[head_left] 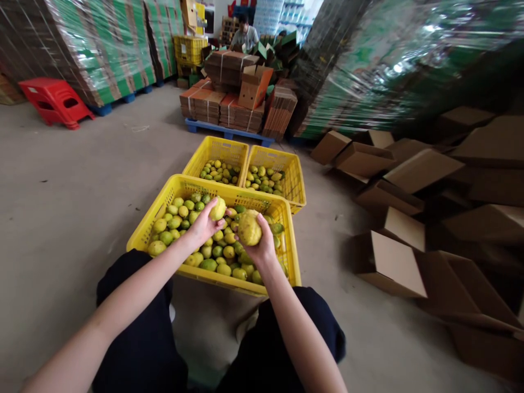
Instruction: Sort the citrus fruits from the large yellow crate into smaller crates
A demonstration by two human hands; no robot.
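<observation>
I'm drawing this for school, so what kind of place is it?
Probably a fruit-packing warehouse. There are yellow plastic crates of what look like lemons, strapped bundles of flattened cardboard boxes on a blue pallet, and big stacks wrapped in clear plastic.

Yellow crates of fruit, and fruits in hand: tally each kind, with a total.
Fruit crates: 3 (near crate, far left crate, far right crate)
Held fruits: 2 (fruit in left hand, fruit in right hand)
Total: 5
</observation>
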